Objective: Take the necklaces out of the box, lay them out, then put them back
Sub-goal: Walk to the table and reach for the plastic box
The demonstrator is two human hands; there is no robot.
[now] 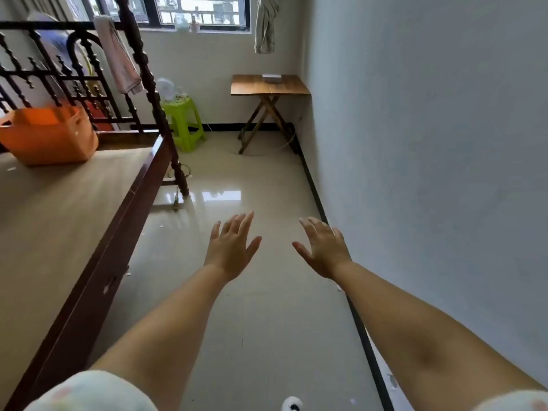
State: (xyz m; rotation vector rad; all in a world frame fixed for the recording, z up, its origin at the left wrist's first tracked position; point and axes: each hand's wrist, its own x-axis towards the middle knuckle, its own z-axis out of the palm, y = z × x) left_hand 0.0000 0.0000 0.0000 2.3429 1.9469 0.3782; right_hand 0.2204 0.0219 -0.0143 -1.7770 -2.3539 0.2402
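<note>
A small white box (272,77) lies on a wooden folding table (292,88) at the far end of the room, against the right wall under the window. No necklaces show. My left hand (230,247) and my right hand (323,248) are stretched out in front of me above the tiled floor, palms down, fingers spread, holding nothing. Both are far short of the table.
A wooden bed frame (98,256) with a dark railing runs along the left, with an orange basket (49,134) on it. A green plastic stool (184,121) stands left of the table. The wall (430,143) closes the right side. Glossy floor (252,185) lies between.
</note>
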